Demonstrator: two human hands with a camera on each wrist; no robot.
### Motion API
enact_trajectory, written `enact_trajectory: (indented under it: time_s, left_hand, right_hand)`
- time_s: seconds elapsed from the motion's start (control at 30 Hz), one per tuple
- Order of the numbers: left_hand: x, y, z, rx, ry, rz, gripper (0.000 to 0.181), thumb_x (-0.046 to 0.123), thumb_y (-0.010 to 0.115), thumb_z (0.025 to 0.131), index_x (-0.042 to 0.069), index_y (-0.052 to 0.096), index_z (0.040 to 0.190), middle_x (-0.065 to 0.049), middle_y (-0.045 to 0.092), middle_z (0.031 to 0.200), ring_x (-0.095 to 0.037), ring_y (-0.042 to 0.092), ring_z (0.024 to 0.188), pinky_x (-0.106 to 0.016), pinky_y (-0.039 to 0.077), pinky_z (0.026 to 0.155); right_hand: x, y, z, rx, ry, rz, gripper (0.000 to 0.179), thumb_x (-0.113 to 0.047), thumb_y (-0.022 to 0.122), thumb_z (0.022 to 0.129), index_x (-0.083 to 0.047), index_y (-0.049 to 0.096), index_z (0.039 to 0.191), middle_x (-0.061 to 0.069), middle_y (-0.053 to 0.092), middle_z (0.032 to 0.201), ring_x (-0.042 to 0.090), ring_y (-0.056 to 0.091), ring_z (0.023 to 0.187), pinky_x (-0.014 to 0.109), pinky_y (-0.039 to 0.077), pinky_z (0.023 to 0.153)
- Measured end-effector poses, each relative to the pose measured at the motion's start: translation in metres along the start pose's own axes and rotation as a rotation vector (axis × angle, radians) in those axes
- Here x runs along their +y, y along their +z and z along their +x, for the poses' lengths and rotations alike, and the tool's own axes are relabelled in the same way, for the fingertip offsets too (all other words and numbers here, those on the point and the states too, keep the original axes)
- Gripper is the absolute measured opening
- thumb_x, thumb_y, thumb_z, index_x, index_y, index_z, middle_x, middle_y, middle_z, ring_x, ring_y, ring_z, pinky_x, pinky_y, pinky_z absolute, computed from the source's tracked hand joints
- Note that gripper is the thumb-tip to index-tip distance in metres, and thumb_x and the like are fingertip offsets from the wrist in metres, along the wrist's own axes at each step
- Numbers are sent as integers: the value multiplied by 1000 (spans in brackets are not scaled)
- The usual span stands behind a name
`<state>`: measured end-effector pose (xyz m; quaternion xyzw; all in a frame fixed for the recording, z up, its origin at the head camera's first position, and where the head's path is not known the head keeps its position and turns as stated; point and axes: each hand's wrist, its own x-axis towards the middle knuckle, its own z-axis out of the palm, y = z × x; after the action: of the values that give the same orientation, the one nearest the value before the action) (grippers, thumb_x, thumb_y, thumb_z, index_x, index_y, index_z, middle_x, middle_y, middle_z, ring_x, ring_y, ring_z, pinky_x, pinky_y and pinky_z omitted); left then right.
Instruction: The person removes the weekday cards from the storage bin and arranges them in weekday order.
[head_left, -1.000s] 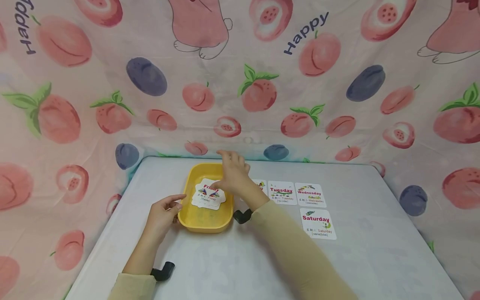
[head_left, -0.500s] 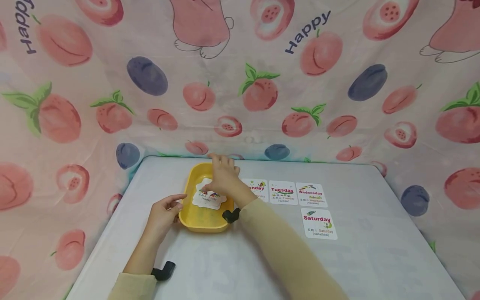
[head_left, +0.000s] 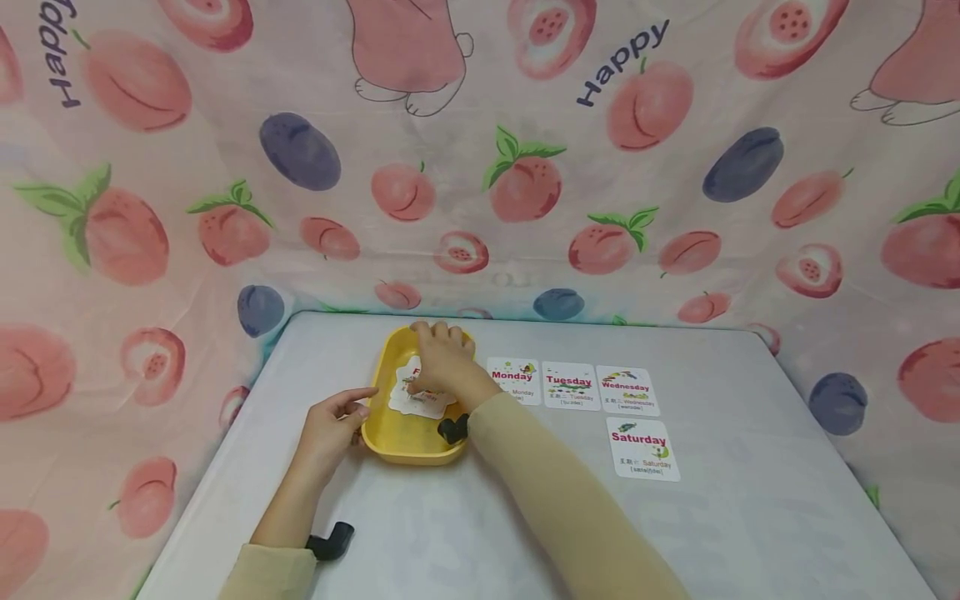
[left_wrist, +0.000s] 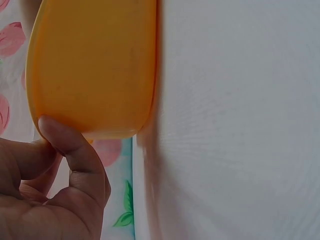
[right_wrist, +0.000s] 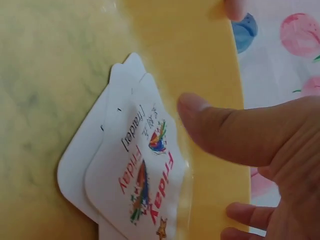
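My left hand [head_left: 330, 425] pinches the left rim of a yellow plastic tray [head_left: 408, 448]; in the left wrist view the thumb [left_wrist: 60, 132] lies on its rim. Over the tray's upper right part is my right hand [head_left: 446, 360], fingers spread and nothing visibly held. Inside the tray lies a loose stack of white cards, with a Friday card [right_wrist: 135, 170] on top. In the right wrist view the right thumb [right_wrist: 215, 125] hovers beside that card, and whether it touches cannot be told. The hand partly hides the stack in the head view.
Right of the tray, Monday [head_left: 513, 382], Tuesday [head_left: 570, 387] and Wednesday [head_left: 627, 392] cards lie in a row on the white table [head_left: 480, 533]. A Saturday card [head_left: 642, 450] lies below Wednesday. A fruit-printed cloth [head_left: 465, 150] hangs behind the table.
My right hand has moved left and a little down, from the tray's right edge to over the card stack, uncovering the Monday card. The left hand stays on the rim.
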<state>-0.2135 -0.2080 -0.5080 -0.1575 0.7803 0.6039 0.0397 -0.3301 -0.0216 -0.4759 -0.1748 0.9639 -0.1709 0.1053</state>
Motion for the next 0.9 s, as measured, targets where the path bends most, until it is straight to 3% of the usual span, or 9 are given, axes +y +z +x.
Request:
enact_trajectory:
  time_s: [0.4, 0.9]
  left_hand:
    - [-2, -1, 1, -7, 0, -1, 36, 3, 62, 107, 9, 70, 141, -10, 62, 100, -17, 59, 71, -27, 56, 62]
    - [-1, -2, 1, -5, 9, -13, 35, 3, 63, 106, 8, 71, 140, -9, 61, 98, -18, 58, 71, -27, 56, 60]
  right_hand:
    - [-1, 12, 0, -41, 2, -64, 117, -40, 99, 77, -28, 25, 167, 11, 42, 156, 32, 40, 141, 52, 38, 117]
    - [2, 20, 9, -42, 10, -141, 118, -48, 97, 77, -27, 24, 168, 15, 48, 155, 36, 44, 143, 56, 40, 118]
